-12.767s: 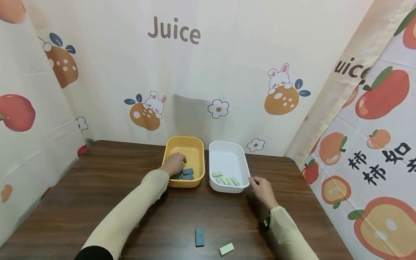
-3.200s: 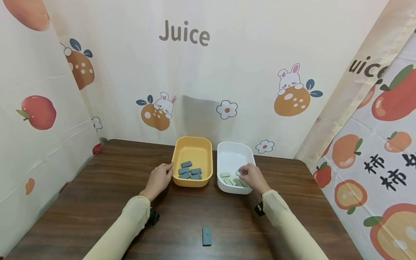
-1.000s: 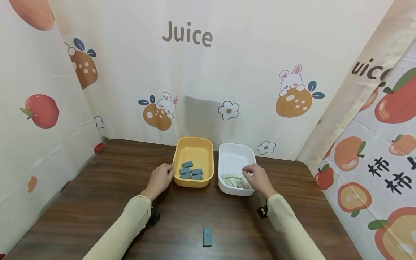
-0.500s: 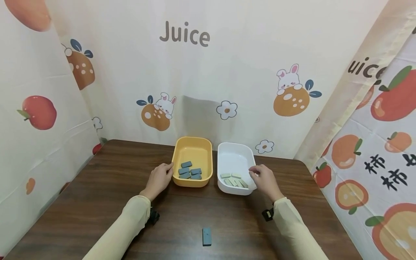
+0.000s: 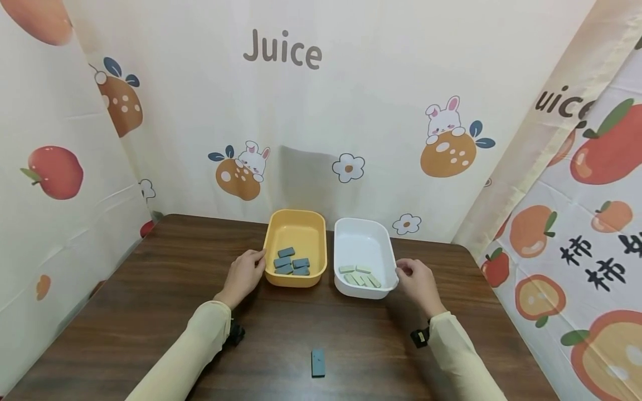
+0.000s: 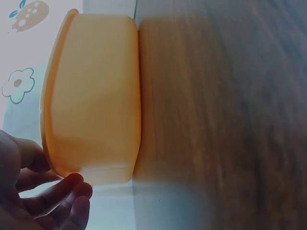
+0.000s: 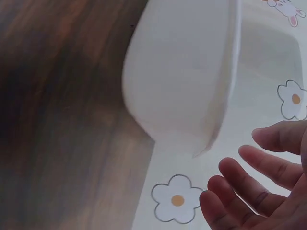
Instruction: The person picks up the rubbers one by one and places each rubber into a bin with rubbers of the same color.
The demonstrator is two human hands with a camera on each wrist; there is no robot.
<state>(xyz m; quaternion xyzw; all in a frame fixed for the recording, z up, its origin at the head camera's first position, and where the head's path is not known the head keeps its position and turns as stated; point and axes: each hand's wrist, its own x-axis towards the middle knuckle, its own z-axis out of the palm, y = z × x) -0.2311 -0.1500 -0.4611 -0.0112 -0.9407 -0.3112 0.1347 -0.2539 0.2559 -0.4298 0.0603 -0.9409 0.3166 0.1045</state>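
Observation:
My left hand (image 5: 243,277) pinches the left rim of a yellow plastic tub (image 5: 297,231); the left wrist view shows its thumb and fingers at the rim's corner. Several small blue-grey blocks (image 5: 301,262) lie inside that tub. Beside it stands a white plastic tub (image 5: 360,242), holding several pale green blocks (image 5: 363,268) near its front end. My right hand (image 5: 419,285) is just right of the white tub, and in the right wrist view its loosely bent fingers (image 7: 261,165) hold nothing and stand apart from the tub's wall. One blue-grey block (image 5: 318,363) lies on the table nearer me.
Both tubs stand at the back of a dark brown wooden table (image 5: 165,278), close to a printed curtain (image 5: 321,111). More printed cloth hangs along the left and right sides. A small black device (image 5: 420,337) is on my right wrist.
The pale green block formerly on the table is now in the white tub. My right hand has drawn back rightward out of that tub. My left hand, earlier inside the yellow tub, holds its rim.

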